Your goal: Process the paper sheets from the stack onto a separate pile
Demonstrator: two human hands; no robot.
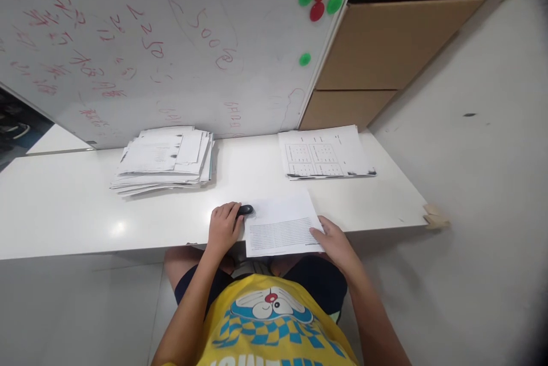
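My left hand (pixel 225 226) is closed around a small black stapler (pixel 245 210), resting at the table's front edge. The stapler's rounded end reaches over the left edge of a printed paper sheet (pixel 278 212); whether its jaws grip the paper I cannot tell. Dense rows of print fill the sheet's near half, and its near edge sticks out past the table. At the sheet's right edge, my right hand (pixel 334 240) pinches it, thumb on top and fingers underneath.
A thick, uneven paper stack (pixel 166 155) lies at the back left of the white table (pixel 55 206). Another paper pile (pixel 325 152) sits at the back right. Behind stands a whiteboard (pixel 257 80) with magnets, beside cardboard boxes (pixel 385 46). A wall (pixel 479 143) bounds the right.
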